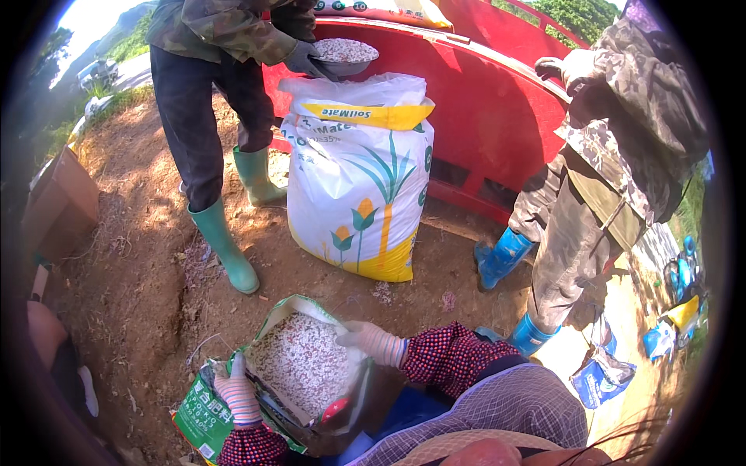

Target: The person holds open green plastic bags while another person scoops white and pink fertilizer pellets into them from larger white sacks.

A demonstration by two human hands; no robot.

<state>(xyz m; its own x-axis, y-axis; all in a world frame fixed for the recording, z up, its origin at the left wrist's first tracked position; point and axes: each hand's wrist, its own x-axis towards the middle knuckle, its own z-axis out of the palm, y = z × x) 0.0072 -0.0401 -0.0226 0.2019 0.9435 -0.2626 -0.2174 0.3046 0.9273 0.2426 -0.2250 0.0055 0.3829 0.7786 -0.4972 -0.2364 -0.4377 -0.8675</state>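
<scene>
An open green-and-white fertilizer sack [200,413] stands in front of me, its mouth spread wide. White granules mixed with pinkish ones [301,365] fill it near the top. On the left side of the mouth, my left hand [238,394], in a striped glove, is closed on the sack's edge. My right hand [371,342], gloved alike, grips the opposite edge of the same sack. Beyond it stands a tall white-and-yellow sack [350,194] printed with corn plants. Over its top, a co-worker's gloved hand [305,59] holds a bowl [346,65] heaped with similar granules.
That co-worker wears green boots [225,247]. Another person in blue boots [501,258] stands at the right. A red metal trailer side [489,101] rises behind the tall sack. A cardboard box [64,203] sits at the left; a blue bag [600,379] lies at the right on bare soil.
</scene>
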